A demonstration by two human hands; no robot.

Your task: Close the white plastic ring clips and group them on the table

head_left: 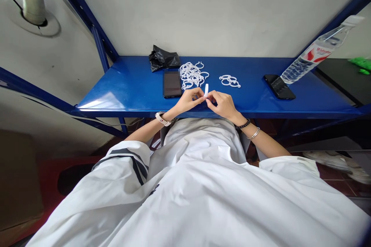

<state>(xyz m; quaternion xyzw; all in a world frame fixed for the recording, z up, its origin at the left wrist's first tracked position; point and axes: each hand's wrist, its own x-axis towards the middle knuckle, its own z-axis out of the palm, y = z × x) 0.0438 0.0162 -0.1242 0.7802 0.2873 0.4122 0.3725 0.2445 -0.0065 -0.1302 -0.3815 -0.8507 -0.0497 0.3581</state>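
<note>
Indoors, shiny blue tabletop (136, 81), white rings (192, 74), pale wall (220, 15)

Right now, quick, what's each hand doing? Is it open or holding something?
Left hand: closed, fingertips pinching the white plastic ring.
Right hand: closed, fingertips pinching the near end of that same ring.
</note>
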